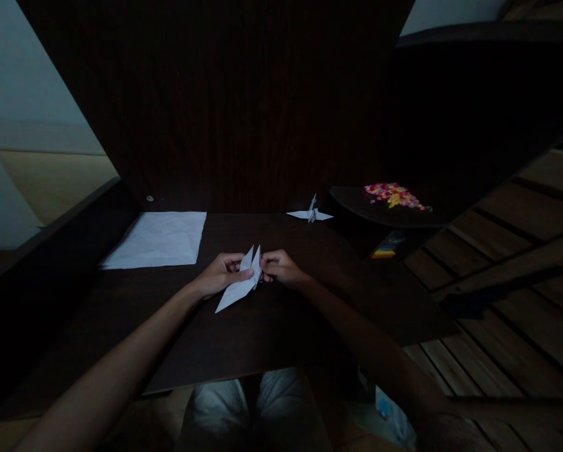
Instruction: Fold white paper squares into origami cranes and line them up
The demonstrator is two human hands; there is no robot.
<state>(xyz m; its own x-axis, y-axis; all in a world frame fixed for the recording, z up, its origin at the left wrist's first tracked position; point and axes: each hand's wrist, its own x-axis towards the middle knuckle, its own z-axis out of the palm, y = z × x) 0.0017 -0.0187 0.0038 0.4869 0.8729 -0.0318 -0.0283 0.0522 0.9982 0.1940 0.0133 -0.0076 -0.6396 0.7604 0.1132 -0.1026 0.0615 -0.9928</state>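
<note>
Between my two hands is a folded white paper (236, 292), long and pointed, with two narrow tips standing up at its far end. My left hand (218, 274) grips it from the left, the thumb lying across its face and the fingers behind. At its right edge, my right hand (280, 267) pinches the paper near the upright tips; its fingertips are partly hidden. Beyond my hands, by the back panel, stands a finished white origami crane (311, 215) with spread wings.
White paper sheets (161, 240) lie at the back left of the dark wooden desk (206, 351). A heap of small pink, red and yellow pieces (395, 195) rests on a rounded shelf (351, 199) at right. Side panels rise left and behind.
</note>
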